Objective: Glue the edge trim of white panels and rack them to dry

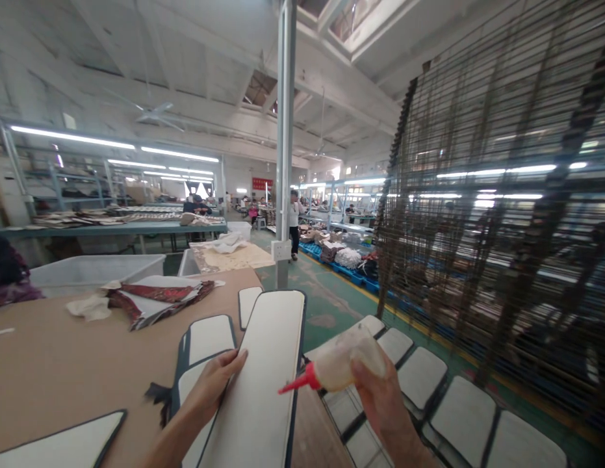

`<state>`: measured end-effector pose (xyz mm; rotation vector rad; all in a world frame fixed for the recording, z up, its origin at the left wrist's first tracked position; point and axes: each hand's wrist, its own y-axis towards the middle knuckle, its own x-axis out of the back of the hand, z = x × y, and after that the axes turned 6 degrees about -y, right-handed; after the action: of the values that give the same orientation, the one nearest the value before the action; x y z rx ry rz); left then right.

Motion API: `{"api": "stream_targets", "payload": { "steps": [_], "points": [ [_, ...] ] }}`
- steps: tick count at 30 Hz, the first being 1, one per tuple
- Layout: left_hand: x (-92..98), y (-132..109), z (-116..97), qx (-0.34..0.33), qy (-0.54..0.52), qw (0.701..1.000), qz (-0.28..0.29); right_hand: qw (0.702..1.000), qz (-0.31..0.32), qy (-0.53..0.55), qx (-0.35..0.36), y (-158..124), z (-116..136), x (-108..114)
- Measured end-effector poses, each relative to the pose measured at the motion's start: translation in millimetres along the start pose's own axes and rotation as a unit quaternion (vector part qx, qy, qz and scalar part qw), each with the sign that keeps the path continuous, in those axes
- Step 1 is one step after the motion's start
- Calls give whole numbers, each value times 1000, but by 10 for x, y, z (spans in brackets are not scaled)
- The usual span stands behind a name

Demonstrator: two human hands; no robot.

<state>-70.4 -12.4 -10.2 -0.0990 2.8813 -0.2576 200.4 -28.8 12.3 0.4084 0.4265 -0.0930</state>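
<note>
While the long white panel (263,364) is held tilted above the near edge of the brown surface (136,364), the left hand (217,380) pinches its left edge, thumb on the face; the fingers beneath are hidden. The right hand (380,383) is wrapped around a translucent squeeze bottle (346,361), whose red nozzle (298,380) points across the panel's face. Whether the tip touches cannot be told.

Handling assessment: the panel appears light, thin and fairly stiff, with a smooth face that could mark or turn slippery if wetted. Hold is best taken at the dark-bound edge, leaving the face uncovered. The bottle looks light and soft-walled; the grip belongs on its body, with moderate pressure, since a hard squeeze could discharge too much.

Surroundings: a smaller white panel (212,338) and others lie close beside the left hand, crowding that edge. Rows of white panels (424,378) occupy the lower right, under and beyond the right hand, and limit its room. Patterned red fabric (160,296) lies farther back, clear of both hands. A wire rack (477,195) stands at right, and a column (284,130) rises ahead.
</note>
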Motion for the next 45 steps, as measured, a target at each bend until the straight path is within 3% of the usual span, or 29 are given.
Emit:
{"api": "stream_targets", "payload": {
  "steps": [5, 9, 15, 22, 29, 32, 36, 38, 41, 43, 45],
  "points": [
    [-189, -37, 35, -4, 1, 998, 62, 994, -96, 54, 25, 250, -36, -65],
    [-251, -136, -28, 8, -31, 987, 160, 992, -107, 56, 23, 334, -59, 53],
    [-305, -179, -115, 21, -63, 972, 225, 989, -125, 70, 22, 407, -32, 182],
    [-323, -181, -155, 46, -72, 973, 213, 985, -156, 76, 24, 497, -11, 292],
    [-294, -97, -111, 50, -90, 973, 207, 987, -148, 64, 20, 550, 28, 285],
    [-266, -39, -89, 55, -91, 978, 180, 991, -127, 51, 9, 324, -8, 232],
    [-180, 46, -62, 53, -87, 988, 119, 999, -3, -8, -49, -239, -205, 207],
    [-142, 61, -62, 52, -79, 991, 96, 997, 28, -32, -60, -368, -267, 204],
    [-137, 36, -93, 61, -71, 990, 104, 997, -23, -58, -50, -91, -190, 157],
    [-166, 7, -129, 63, -71, 987, 131, 990, -126, -44, 33, 287, -84, 102],
    [-195, -7, -164, 59, -75, 983, 155, 985, -156, -44, 64, 571, -28, 49]
  ]
}}
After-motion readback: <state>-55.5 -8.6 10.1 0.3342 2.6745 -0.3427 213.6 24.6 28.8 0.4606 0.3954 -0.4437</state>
